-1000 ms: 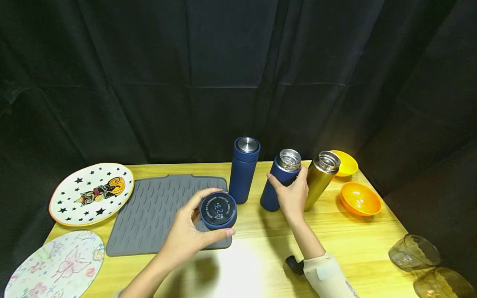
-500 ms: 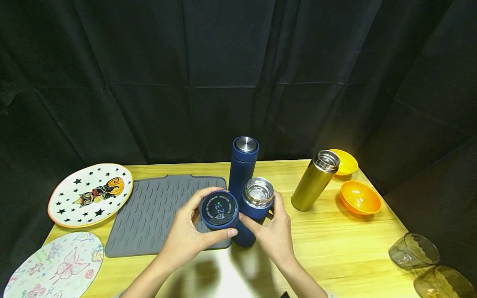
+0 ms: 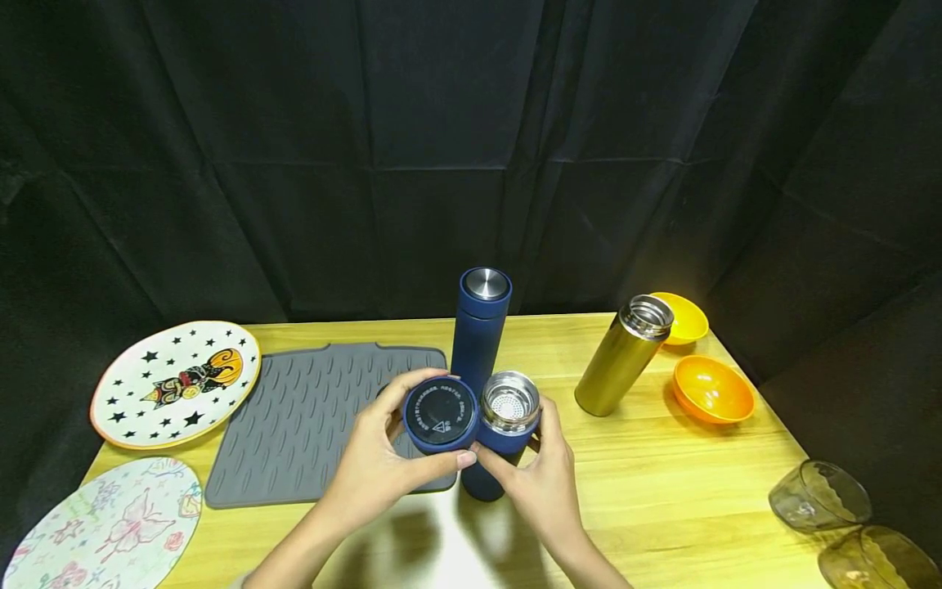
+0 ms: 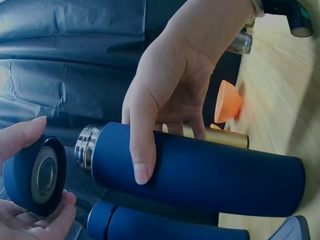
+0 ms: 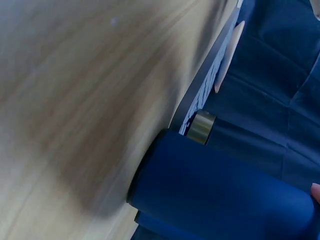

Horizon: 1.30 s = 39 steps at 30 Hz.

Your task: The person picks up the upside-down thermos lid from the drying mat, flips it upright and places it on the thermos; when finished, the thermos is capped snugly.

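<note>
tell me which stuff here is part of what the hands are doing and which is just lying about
In use:
- blue cap, held by left hand
- open blue flask, gripped by right hand

Lying about:
- capped blue flask
- gold flask
- orange bowls
- grey mat
- star plate
- glass cups

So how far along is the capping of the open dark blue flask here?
Done: the lidless dark blue steel flask stands gripped by the right hand. In hand: the left hand holds the round dark blue cap beside its mouth. Left: the cap is not yet on; the open gold flask stands apart.
</note>
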{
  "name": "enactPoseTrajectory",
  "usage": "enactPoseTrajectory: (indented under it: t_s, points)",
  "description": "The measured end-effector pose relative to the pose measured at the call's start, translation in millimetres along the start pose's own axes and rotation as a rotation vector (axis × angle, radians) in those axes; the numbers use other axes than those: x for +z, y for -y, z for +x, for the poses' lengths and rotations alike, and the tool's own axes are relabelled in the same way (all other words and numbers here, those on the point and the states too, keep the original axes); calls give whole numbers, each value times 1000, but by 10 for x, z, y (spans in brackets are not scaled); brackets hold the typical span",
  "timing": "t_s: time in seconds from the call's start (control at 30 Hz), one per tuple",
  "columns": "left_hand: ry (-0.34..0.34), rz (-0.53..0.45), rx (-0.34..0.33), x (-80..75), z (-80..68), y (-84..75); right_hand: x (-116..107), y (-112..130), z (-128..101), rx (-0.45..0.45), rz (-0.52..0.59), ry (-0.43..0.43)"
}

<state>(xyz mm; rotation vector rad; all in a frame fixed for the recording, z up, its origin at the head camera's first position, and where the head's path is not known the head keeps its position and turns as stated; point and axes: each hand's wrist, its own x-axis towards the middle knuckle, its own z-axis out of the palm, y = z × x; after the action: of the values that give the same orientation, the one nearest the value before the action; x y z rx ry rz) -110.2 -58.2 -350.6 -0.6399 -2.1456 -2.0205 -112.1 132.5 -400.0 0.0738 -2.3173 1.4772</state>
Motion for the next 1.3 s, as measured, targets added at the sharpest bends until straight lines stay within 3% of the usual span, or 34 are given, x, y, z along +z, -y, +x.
enactPoseTrajectory:
  t_s: [0.33,0.6,0.83,1.03,1.3]
  points:
    - [27,-23,-17,237,245,-78,-10,-27,-26,-43,-26,5]
    - [-42,118,-75,509,382,-57,24,-62,-49,-75,-48,4]
    - [-60,180,-39,560,368,17,42,-79,-50,-140,-72,-27]
    - [-76,209,-8,567,378,68,49,-86,-46,-146,-56,-29]
    - [-119,290,75,618,362,150,53,-111,-39,-169,-61,-40]
